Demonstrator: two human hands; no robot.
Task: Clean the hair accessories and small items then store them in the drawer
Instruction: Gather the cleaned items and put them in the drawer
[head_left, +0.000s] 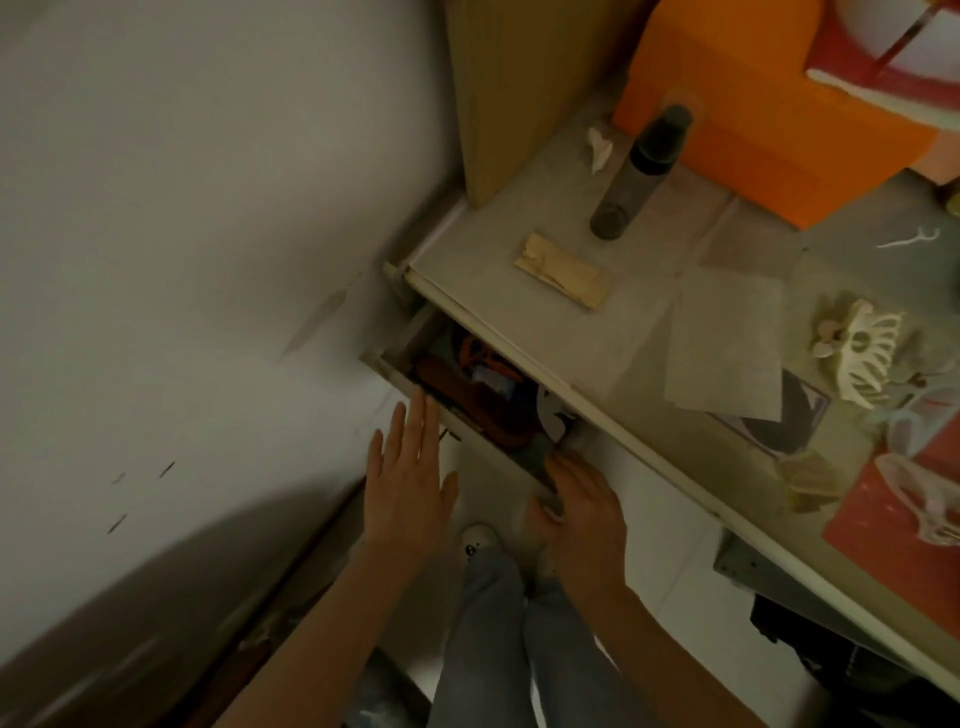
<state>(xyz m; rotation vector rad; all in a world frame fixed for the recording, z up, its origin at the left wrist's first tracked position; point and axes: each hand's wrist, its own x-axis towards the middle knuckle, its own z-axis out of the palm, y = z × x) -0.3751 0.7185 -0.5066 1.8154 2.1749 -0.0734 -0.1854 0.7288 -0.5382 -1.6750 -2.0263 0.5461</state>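
The drawer (395, 371) under the desk's left end stands partly open, with a brown pouch, orange cords and small items inside. My left hand (408, 483) lies flat with straight fingers, its fingertips touching the drawer's front panel. My right hand (584, 514) curls its fingers over the right end of the drawer front. On the desk at the right lie a cream claw clip (865, 358), a small beige flower clip (826, 338) and a clear claw clip (930, 506).
The desk top (478, 249) holds a dark spray bottle (641, 169), a tan wrapper (563, 278), a sheet of tissue (724, 345), an orange box (769, 109) and a red book (883, 519). A white wall is to the left. My legs and a shoe are below.
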